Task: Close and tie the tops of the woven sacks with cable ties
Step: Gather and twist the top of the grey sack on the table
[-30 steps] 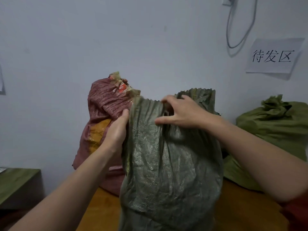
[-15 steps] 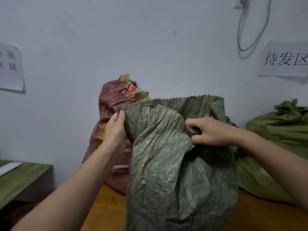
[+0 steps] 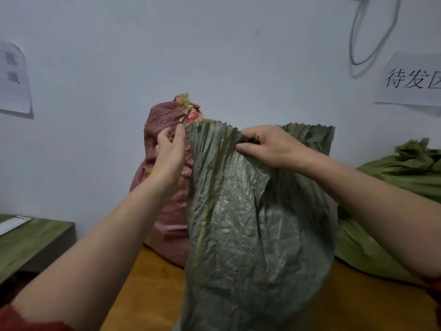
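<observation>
Woven grey-green plastic forms the front sack (image 3: 250,223), which stands upright on the orange table (image 3: 148,283). Its pleated top edge is pinched between the thumb and curled fingers of the right hand (image 3: 274,149). The left hand (image 3: 170,154) gripping nothing, has loose fingers at the upper left corner, and a pink woven sack (image 3: 164,130) stands just behind with an olive sack (image 3: 393,173) to the right.

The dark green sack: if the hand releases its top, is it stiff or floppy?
Likely floppy: the dark green sack wrinkles and pleats where the right hand pinches its top, so the top would probably sag. Its crinkled, slightly shiny weave may slip a little. Weight unclear.
</observation>
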